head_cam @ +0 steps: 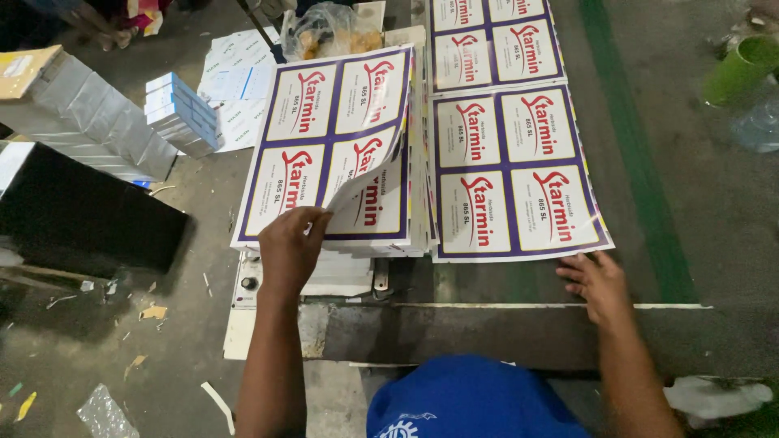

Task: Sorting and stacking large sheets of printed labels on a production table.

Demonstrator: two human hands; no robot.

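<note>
A tall stack of printed label sheets, white panels with purple borders and red lettering, sits left of centre. My left hand pinches the near corner of the top sheet, which curls upward off the stack. To the right a single printed sheet lies flat on the dark belt. My right hand rests with fingers spread on its near right edge. Another sheet lies farther along the belt.
A silver-wrapped bundle and a small pile of blue-white boxes lie at left. A black slab sits below them. A green cup and clear bottle are far right. Paper scraps litter the floor.
</note>
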